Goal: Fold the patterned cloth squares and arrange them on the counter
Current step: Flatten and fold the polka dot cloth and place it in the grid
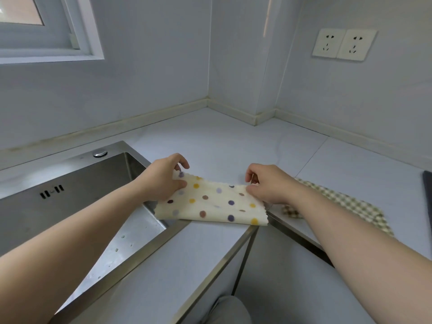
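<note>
A cream cloth with coloured polka dots (211, 203) lies folded over on the counter (233, 146), its near edge at the counter's front and its left end over the sink corner. My left hand (163, 178) pinches the cloth's far left corner between thumb and fingers. At the far right corner, my right hand (268, 185) pinches the doubled edge. A green and cream checked cloth (346, 204) lies flat on the counter to the right, partly hidden under my right forearm.
A steel sink (77, 195) sits to the left, its rim touching the dotted cloth. Walls meet in a corner behind the counter, with two sockets (343, 44) on the right wall. A dark object (427, 197) shows at the right edge.
</note>
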Demonstrator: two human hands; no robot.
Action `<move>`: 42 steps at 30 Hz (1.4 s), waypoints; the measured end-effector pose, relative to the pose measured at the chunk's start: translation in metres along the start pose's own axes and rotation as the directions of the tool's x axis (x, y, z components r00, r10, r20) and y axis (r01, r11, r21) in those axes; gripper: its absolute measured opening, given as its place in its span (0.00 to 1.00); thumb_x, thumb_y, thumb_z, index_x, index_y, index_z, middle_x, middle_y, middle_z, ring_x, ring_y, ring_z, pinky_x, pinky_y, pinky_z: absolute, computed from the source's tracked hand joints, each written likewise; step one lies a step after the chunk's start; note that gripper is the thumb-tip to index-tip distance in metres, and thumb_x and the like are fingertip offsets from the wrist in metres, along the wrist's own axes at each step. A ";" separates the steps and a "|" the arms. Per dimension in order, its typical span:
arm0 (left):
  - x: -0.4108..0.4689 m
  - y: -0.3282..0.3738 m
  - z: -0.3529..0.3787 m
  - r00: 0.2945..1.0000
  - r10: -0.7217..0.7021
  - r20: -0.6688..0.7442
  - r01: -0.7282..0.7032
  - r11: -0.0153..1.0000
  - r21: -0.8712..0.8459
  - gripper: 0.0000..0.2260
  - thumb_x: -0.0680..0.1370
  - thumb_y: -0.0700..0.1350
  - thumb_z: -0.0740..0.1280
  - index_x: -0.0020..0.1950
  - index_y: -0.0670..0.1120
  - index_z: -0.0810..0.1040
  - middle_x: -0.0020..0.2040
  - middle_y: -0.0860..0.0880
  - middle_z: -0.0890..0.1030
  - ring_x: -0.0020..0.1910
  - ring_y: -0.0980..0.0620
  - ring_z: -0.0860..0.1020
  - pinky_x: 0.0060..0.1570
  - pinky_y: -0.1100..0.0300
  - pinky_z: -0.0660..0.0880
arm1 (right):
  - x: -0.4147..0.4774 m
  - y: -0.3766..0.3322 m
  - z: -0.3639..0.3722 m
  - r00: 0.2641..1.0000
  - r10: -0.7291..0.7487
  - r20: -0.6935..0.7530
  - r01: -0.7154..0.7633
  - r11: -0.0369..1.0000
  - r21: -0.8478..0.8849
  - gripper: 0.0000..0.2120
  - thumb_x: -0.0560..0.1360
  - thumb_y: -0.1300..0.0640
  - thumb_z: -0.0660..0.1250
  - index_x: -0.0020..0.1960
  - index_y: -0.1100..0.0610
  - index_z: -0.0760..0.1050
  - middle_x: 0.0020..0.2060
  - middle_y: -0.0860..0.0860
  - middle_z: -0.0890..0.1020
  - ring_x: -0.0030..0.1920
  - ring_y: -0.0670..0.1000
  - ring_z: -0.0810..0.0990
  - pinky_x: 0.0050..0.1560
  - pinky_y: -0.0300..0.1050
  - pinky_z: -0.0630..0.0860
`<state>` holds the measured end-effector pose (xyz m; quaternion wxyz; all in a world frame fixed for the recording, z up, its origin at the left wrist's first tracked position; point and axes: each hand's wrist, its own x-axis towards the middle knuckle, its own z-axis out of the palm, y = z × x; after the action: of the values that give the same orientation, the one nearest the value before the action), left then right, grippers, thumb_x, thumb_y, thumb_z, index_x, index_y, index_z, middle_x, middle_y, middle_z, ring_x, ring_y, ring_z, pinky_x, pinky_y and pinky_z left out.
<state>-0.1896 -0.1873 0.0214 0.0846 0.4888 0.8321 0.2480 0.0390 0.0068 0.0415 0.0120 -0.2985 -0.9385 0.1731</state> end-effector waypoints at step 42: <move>0.010 0.043 -0.054 0.993 0.068 -0.093 -0.083 0.982 -0.170 0.01 0.78 0.49 0.73 0.48 0.55 0.85 0.27 0.55 0.73 0.25 0.60 0.71 0.27 0.70 0.66 | -0.041 0.017 -0.077 0.995 0.011 -0.097 0.014 0.967 0.253 0.07 0.71 0.60 0.79 0.46 0.52 0.82 0.41 0.47 0.85 0.39 0.43 0.81 0.39 0.34 0.75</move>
<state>-0.1824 -0.1795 0.0908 0.0812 0.4996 0.7911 0.3434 0.0924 0.0211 0.1111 0.0960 -0.3016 -0.9073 0.2769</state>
